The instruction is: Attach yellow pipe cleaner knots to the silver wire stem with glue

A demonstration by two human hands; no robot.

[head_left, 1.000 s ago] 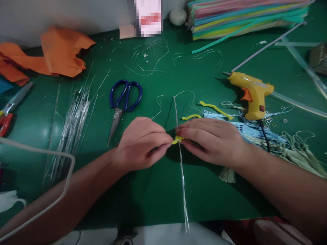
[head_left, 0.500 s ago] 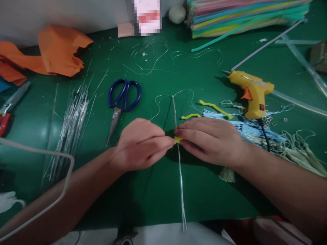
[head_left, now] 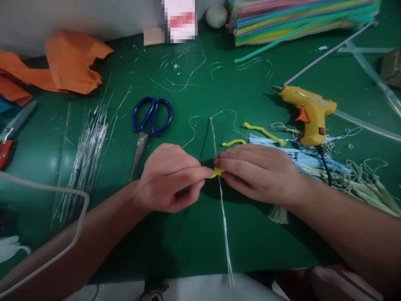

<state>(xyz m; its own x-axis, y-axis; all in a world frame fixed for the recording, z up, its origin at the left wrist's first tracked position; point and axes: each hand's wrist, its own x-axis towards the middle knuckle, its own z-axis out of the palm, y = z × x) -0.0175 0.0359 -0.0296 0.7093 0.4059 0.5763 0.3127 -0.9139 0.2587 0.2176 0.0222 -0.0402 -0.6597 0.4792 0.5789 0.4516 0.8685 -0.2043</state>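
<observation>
My left hand point(head_left: 171, 177) and my right hand point(head_left: 258, 171) meet over the green table point(head_left: 188, 234), both pinched on a small yellow strip point(head_left: 217, 171). The strip sits against a bundle of thin silver wires point(head_left: 224, 221) that runs from above my fingers down past the table's front edge. Most of the strip is hidden between my fingertips. Two loose yellow strips point(head_left: 265, 133) lie just beyond my right hand.
Blue-handled scissors point(head_left: 149, 125) lie left of the hands, beside a heap of silver wires point(head_left: 86, 161). A yellow glue gun point(head_left: 308, 115) stands at the right near blue and pale tassels point(head_left: 316, 163). Orange paper point(head_left: 70, 62) and stacked coloured sheets point(head_left: 300, 19) lie at the back.
My hands stay pinched on the yellow strip. The lower fingers of my left hand have curled in slightly, and the silver wire bundle has swung a little.
</observation>
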